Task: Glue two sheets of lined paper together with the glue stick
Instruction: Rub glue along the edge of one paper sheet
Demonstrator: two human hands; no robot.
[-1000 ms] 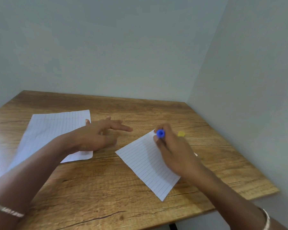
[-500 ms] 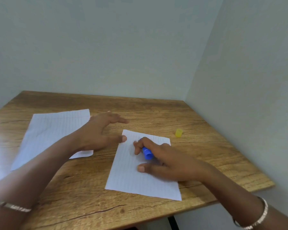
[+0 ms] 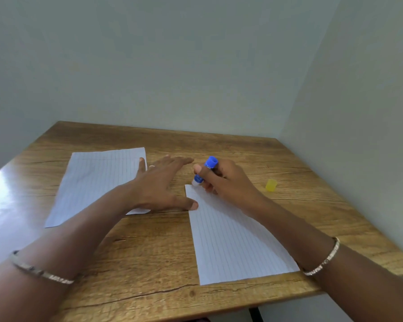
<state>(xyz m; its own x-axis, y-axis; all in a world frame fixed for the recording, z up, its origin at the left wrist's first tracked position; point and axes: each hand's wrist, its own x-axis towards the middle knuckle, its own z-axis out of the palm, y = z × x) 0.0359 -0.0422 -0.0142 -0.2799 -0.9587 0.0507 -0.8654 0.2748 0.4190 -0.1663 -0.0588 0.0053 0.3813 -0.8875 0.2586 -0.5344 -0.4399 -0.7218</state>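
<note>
The right hand [image 3: 228, 182] has its grip closed round the blue glue stick [image 3: 211, 163], tilted with its white tip on the far left corner of the right sheet [image 3: 233, 240]. The left hand [image 3: 158, 187] lies flat, its grip open and holding nothing, thumb touching that sheet's left edge. The left sheet [image 3: 93, 182] lies apart on the bench [image 3: 149, 263]. A yellow cap [image 3: 271, 184] stands further right.
</note>
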